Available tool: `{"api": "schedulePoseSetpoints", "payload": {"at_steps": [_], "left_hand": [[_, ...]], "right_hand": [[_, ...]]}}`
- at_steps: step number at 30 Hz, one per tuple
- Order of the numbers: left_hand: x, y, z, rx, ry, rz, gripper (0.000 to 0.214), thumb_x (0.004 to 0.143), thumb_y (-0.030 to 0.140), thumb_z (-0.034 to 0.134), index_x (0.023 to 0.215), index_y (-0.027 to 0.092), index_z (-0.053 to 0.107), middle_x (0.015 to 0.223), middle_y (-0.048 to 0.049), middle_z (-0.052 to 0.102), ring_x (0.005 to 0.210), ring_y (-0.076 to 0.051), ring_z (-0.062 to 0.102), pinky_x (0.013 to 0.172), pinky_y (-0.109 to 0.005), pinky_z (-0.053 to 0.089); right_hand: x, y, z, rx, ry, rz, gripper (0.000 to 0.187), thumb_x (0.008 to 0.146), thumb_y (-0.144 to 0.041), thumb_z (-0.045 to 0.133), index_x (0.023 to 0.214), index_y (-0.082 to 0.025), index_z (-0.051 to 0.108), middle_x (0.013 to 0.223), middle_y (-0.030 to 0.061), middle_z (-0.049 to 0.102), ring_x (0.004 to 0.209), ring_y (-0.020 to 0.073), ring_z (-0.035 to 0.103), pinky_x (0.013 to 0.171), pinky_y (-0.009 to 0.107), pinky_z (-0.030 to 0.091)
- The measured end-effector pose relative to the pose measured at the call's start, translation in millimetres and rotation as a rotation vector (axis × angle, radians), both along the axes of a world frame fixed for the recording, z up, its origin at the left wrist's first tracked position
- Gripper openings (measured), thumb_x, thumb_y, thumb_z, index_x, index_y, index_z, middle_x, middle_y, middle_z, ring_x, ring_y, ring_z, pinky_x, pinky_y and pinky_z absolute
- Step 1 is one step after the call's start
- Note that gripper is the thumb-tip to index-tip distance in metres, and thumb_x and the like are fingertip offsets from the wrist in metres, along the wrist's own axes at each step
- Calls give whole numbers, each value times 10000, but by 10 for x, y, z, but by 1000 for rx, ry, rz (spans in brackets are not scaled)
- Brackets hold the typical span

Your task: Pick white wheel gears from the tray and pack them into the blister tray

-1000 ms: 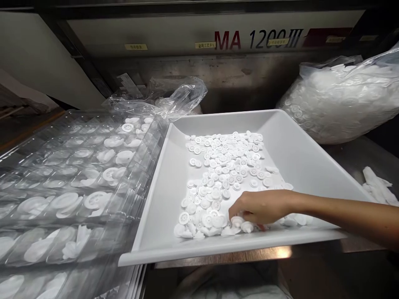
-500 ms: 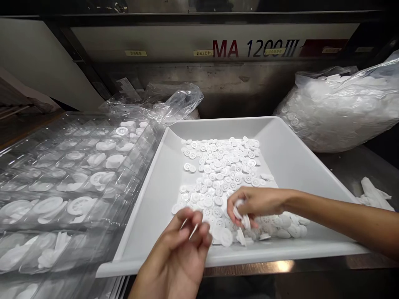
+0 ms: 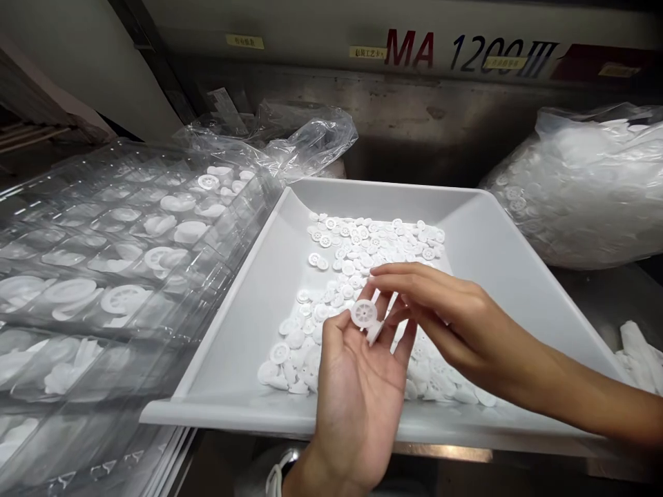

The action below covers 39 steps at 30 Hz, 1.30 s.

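My left hand point(image 3: 360, 393) is palm up over the near part of a light grey tray point(image 3: 243, 304). Its curled fingers and thumb hold small white spoked plastic wheels point(image 3: 364, 314), one facing me and another tilted on edge. My right hand point(image 3: 445, 304) reaches in from the right, its fingers stretched out over my left fingertips, very close to the wheels. The right palm is turned away, so anything beneath it is hidden. Below both hands, a loose layer of similar white wheels point(image 3: 295, 338) covers much of the tray's floor.
Stacked clear plastic trays point(image 3: 170, 314) with compartments, several holding white parts, stand at left. A crumpled clear bag point(image 3: 311, 138) lies behind them. At right bulges a clear bag of white parts point(image 3: 585, 186), with a white cloth-like item point(image 3: 639, 352) nearer. A machine panel point(image 3: 321, 21) spans the back.
My left hand has moved right and up and now holds wheels. My right hand has lifted from the pile, where it gripped several wheels, to meet it. The view has shifted.
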<state>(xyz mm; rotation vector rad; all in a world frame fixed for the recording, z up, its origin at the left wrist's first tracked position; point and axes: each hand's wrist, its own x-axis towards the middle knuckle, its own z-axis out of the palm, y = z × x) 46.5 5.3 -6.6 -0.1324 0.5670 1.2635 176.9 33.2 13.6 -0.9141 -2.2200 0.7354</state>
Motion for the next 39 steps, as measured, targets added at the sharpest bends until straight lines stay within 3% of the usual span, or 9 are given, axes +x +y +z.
{"api": "schedulePoseSetpoints", "payload": {"at_steps": [7,10,14,20,28,33,39], "left_hand": [[-20,23,-18,56,3,-64,179,900,300,510,976,241,661,1015,-41,673,1099,-183,608,1037,-353,467],[-28,-8,42,134,7,-155,242,910,181,490,1103,217,631,1136,-46,665,1129,-158,589,1066,-343,428],[-37,-29,88,208,-25,-221,347,907,56,422,1136,224,622,1109,-12,653,1104,-142,589,1057,-347,424],[-37,-17,74,145,-102,-230,309,913,77,414,1088,181,646,933,-22,648,1033,-153,629,1040,-354,444],[-85,-23,62,36,-81,-220,363,901,116,461,1241,176,574,1191,-76,667,1218,-220,558,1044,-362,463],[-85,-24,58,-12,-76,-271,384,897,136,464,1271,152,550,1266,-104,634,1225,-231,553,1077,-387,429],[-91,-32,77,42,-155,-280,387,896,147,428,1257,113,561,1257,-121,631,1293,-261,484,1132,-442,345]], "right_hand": [[59,-33,18,49,-94,-106,379,927,-64,449,1255,-254,467,1036,27,577,889,117,590,754,216,507],[73,-52,10,18,-188,-123,360,956,-131,458,1285,-275,433,1030,18,565,853,114,600,734,231,502],[92,-46,31,-25,-252,-129,310,981,-215,465,1279,-300,446,1060,-3,554,863,97,600,767,231,489],[167,-4,145,-174,-227,-80,301,922,-349,596,1214,-341,524,1096,-48,580,887,72,564,732,156,471],[245,42,191,-219,-169,-144,287,913,-280,577,1191,-340,540,1105,-26,578,826,93,572,611,171,495],[263,56,173,-193,-141,-149,293,899,-210,535,1176,-303,510,1115,-9,561,957,134,565,736,223,517],[238,77,197,-234,-145,-49,349,906,-163,529,1220,-312,514,1182,-25,544,1061,116,535,859,187,494]]}}
